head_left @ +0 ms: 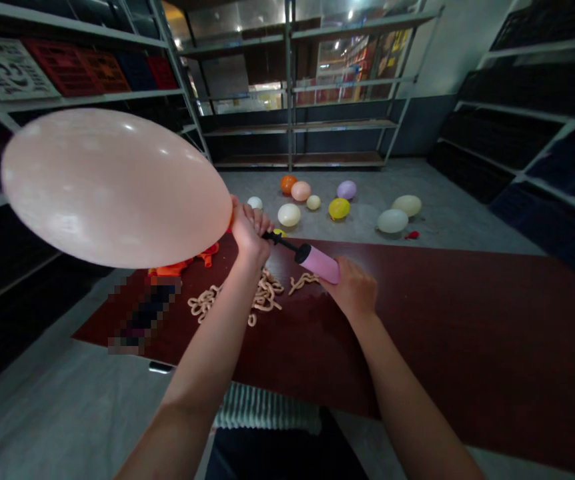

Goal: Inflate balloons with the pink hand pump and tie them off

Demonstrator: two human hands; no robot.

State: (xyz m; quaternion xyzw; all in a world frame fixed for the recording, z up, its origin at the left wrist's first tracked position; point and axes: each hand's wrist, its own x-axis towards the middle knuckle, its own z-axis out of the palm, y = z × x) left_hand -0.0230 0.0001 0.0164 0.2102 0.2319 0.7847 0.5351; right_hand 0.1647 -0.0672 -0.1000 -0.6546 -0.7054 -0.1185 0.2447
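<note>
A large pale pink balloon (117, 190), swollen with air, stretches to the left from my left hand (251, 230). The fingers of that hand are closed around its neck, where it meets the black end of a hand pump. My right hand (355, 287) grips the pink barrel of the balloon pump (321, 264), whose black rod shows between the two hands. Below my hands, a pile of beige uninflated long balloons (267, 293) lies on the dark red table (442, 320). Orange uninflated balloons (172, 269) lie partly hidden under the big balloon.
A blurred-out dark object (150, 313) lies at the table's left end. Beyond the table, several inflated balloons rest on the floor, among them a yellow balloon (339, 209) and a purple balloon (346, 190). Metal shelves (292, 127) stand at the back; crates (62, 67) fill the left shelf.
</note>
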